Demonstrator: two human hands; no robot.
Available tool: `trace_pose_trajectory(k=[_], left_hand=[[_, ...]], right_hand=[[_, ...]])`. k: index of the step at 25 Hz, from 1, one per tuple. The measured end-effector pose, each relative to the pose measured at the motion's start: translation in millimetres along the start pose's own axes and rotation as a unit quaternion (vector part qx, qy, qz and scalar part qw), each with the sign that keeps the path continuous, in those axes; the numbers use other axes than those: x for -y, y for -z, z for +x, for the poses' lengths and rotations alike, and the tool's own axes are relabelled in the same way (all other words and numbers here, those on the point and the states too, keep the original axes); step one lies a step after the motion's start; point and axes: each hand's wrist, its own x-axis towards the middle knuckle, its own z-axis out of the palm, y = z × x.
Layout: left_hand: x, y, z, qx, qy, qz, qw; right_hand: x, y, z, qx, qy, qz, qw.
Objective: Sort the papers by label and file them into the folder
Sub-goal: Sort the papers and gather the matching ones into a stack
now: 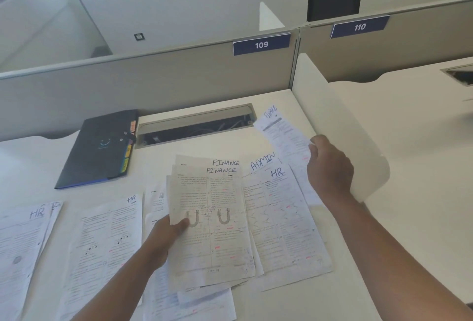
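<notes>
My left hand (166, 238) grips the left edge of a small stack of printed sheets marked FINANCE (212, 208), lifted over the desk's middle. My right hand (329, 167) holds up another sheet marked FINANCE (281, 133), raised at the right. Under and beside the stack lie a sheet marked ADMIN (261, 164) and one marked HR (284, 215). More HR sheets lie at the left, one at the centre left (107, 238) and a pile at the far left (23, 238). The dark folder (99, 149) with coloured tabs lies closed at the back left.
An open cable tray slot (194, 126) runs along the back of the white desk (332, 295). A grey partition (128, 85) labelled 109 stands behind it. A white side divider (340, 128) walls off the right, close to my right hand. Further sheets lie under the stack near the front edge.
</notes>
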Motion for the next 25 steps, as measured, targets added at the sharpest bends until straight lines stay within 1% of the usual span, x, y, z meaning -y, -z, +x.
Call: trace_pose_trajectory(k=[3, 5, 7, 10, 11, 12, 14, 17, 18, 20, 23, 25], left_hand=[[-15.3, 2.8, -4.4, -0.011, -0.036, -0.021, 0.999], [-25.3, 3.1, -8.4, -0.033, -0.056, -0.023, 0.998], [-33.3, 3.1, -13.2, -0.055, -0.069, -0.037, 0.995], [-45.6, 7.0, -20.8, -0.079, -0.076, -0.073, 0.991], [-49.8, 8.7, -23.7, -0.08, -0.078, -0.091, 0.99], [-53.7, 11.0, -27.4, -0.078, -0.082, -0.11, 0.987], [-61.0, 15.3, -35.6, -0.059, -0.1, -0.142, 0.983], [-71.3, 16.2, -49.7, 0.002, -0.125, -0.165, 0.978], [-74.0, 15.1, -53.4, 0.017, -0.131, -0.166, 0.977], [-79.3, 12.0, -60.9, 0.039, -0.147, -0.158, 0.976], [-81.9, 11.6, -67.2, 0.069, -0.152, -0.122, 0.978], [-82.4, 13.0, -69.3, 0.059, -0.155, -0.124, 0.978]], right_hand=[[20.4, 22.9, 4.9, -0.104, 0.065, 0.036, 0.992], [37.6, 41.1, 7.9, -0.121, 0.081, 0.047, 0.988], [55.4, 58.6, 8.5, -0.105, 0.087, 0.073, 0.988], [63.4, 57.6, 10.3, -0.039, 0.033, 0.18, 0.982], [60.1, 46.2, 9.9, 0.002, 0.005, 0.224, 0.975], [55.4, 30.0, 7.6, 0.055, -0.033, 0.278, 0.958], [48.7, -4.7, -5.2, 0.173, -0.122, 0.387, 0.898], [51.5, -41.7, -36.6, 0.306, -0.206, 0.458, 0.809], [54.9, -46.8, -46.2, 0.333, -0.22, 0.472, 0.786], [61.6, -52.6, -57.6, 0.355, -0.232, 0.494, 0.759], [68.4, -54.7, -62.2, 0.368, -0.227, 0.513, 0.742], [71.4, -56.0, -63.5, 0.388, -0.205, 0.517, 0.735]])
